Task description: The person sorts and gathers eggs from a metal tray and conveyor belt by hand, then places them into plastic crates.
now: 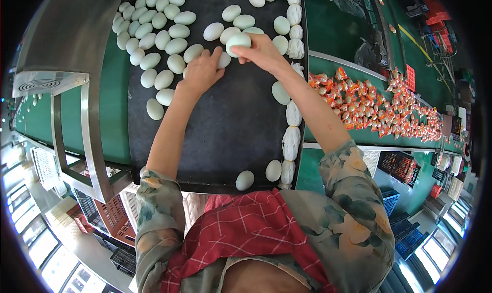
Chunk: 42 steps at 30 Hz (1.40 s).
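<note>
Pale green and smooth-shelled, one egg (238, 43) sits pinched between the thumb and fingers of the right hand (261, 53), over the black desk (230, 124) and near a loose spread of other eggs (177, 46). The left hand (201, 74) reaches down among them, fingers curled beside a half-hidden one; from where I stand I can't tell whether it grips anything. I'd judge each light, stiff and slightly slippery, its shell liable to crack under a knock, so a gentle fingertip hold around the widest part seems safest.
</note>
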Tool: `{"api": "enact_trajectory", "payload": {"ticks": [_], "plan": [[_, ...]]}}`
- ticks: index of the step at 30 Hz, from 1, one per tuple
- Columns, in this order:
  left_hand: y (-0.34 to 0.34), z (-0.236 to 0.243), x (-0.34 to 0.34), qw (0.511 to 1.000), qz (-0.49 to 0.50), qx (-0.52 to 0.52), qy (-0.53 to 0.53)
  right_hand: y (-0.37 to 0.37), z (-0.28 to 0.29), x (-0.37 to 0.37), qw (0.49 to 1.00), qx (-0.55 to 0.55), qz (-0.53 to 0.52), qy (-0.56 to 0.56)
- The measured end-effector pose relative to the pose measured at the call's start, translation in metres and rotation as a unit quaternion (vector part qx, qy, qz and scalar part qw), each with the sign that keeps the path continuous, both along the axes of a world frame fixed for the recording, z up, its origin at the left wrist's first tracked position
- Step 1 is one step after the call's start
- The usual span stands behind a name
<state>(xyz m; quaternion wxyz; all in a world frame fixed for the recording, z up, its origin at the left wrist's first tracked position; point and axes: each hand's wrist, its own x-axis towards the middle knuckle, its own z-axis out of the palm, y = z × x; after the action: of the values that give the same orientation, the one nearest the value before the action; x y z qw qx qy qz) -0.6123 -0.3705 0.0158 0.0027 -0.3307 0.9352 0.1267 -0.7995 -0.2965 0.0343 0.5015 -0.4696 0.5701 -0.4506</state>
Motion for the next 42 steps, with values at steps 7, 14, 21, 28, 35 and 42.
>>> {"api": "enact_trajectory", "payload": {"ticks": [7, 14, 21, 28, 35, 42], "plan": [[0.019, -0.001, 0.056, 0.98, -0.063, -0.148, 0.12, 0.023, -0.019, -0.024, 0.95, -0.198, -0.17, 0.172], [-0.01, -0.001, 0.043, 0.992, 0.078, -0.101, 0.017, 0.004, -0.017, -0.001, 0.856, -0.077, -0.065, 0.507], [-0.022, 0.002, 0.024, 0.995, 0.05, -0.08, 0.015, -0.004, -0.041, 0.014, 0.807, -0.129, -0.086, 0.57], [-0.015, 0.004, 0.035, 0.992, 0.104, -0.056, 0.036, -0.001, -0.042, 0.018, 0.827, -0.145, -0.007, 0.543], [0.003, -0.004, 0.049, 0.984, 0.142, -0.083, 0.065, -0.015, -0.039, 0.001, 0.865, -0.164, 0.042, 0.472], [0.016, 0.005, 0.039, 0.986, 0.164, -0.007, 0.043, 0.009, -0.04, 0.013, 0.852, -0.177, 0.042, 0.491]]}}
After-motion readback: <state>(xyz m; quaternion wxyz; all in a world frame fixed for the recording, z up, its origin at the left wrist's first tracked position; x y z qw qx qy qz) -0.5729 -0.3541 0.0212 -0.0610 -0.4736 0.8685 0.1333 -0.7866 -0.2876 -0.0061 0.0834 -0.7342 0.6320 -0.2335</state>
